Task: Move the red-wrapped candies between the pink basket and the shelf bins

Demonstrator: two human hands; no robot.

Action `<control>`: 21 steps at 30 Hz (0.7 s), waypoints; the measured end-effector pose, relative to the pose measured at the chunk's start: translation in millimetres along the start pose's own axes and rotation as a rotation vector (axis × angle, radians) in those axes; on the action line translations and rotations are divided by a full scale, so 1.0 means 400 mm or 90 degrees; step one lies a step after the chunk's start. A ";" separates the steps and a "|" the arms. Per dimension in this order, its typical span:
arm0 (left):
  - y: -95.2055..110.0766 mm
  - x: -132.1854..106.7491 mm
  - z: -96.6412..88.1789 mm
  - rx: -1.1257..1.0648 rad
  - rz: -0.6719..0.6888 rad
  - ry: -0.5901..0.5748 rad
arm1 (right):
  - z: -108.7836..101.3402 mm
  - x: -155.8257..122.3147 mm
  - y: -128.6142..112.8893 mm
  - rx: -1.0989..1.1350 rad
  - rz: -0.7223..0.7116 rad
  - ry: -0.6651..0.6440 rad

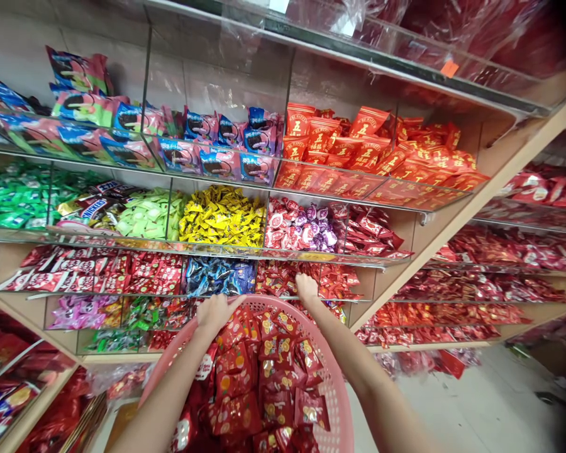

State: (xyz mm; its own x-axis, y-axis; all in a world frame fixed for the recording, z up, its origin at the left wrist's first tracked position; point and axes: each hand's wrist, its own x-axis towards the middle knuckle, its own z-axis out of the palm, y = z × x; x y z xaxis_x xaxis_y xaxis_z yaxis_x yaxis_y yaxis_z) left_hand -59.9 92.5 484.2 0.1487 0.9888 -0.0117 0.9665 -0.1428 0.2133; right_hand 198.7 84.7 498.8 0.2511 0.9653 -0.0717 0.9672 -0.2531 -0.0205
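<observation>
A pink perforated plastic basket (pixel 344 393) full of red candy packets (pixel 278 377) is below and in front of me. My left hand (pixel 214 313) grips the basket's far rim, its thumb lying along the edge. Past the rim, my right hand (pixel 306 287) is closed at the front of a low shelf bin of small red-wrapped candies (pixel 278 277). Whatever its curled fingers hold, if anything, is hidden. Next to that bin lie blue and black packets (pixel 219 275).
Clear-fronted shelves hold yellow-wrapped candies (pixel 221 217), orange-red packets (pixel 334 141), blue-pink packets (pixel 217 141) and green-wrapped candies (pixel 16 195). A slanting wooden shelf side (pixel 453 195) stands right of them. More red goods (pixel 481 248) fill shelves beyond. Pale floor (pixel 485 402) shows lower right.
</observation>
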 end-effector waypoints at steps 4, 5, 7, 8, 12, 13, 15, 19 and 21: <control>0.002 -0.002 -0.006 0.001 0.000 -0.006 | -0.018 -0.026 0.010 -0.011 0.030 0.051; 0.003 -0.002 -0.007 0.002 0.001 -0.007 | -0.025 -0.037 0.015 -0.014 0.034 0.063; 0.003 -0.001 -0.008 0.004 0.004 -0.006 | -0.040 -0.068 0.031 0.017 0.026 0.099; 0.003 -0.001 -0.008 0.005 0.005 -0.004 | -0.048 -0.088 0.041 0.066 0.008 0.115; 0.001 0.001 -0.003 0.009 0.007 -0.003 | -0.073 -0.200 0.080 0.481 -0.120 0.034; 0.001 0.002 -0.002 0.009 0.009 -0.003 | -0.075 -0.232 0.087 0.586 -0.140 -0.022; -0.001 0.003 0.001 0.011 0.010 -0.003 | -0.071 -0.294 0.097 0.734 -0.156 -0.129; -0.003 0.007 0.005 0.014 0.016 -0.003 | -0.037 -0.386 0.106 0.840 -0.142 -0.298; -0.004 0.009 0.006 0.012 0.017 -0.001 | -0.011 -0.410 0.110 0.847 -0.127 -0.361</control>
State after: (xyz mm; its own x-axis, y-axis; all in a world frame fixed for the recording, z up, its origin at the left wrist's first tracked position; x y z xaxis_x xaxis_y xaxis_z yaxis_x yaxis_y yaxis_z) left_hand -60.5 96.0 481.4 0.1748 0.9846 -0.0078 0.9659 -0.1700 0.1953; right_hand 200.3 -84.6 514.2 -0.2325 0.9161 -0.3267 0.1562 -0.2964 -0.9422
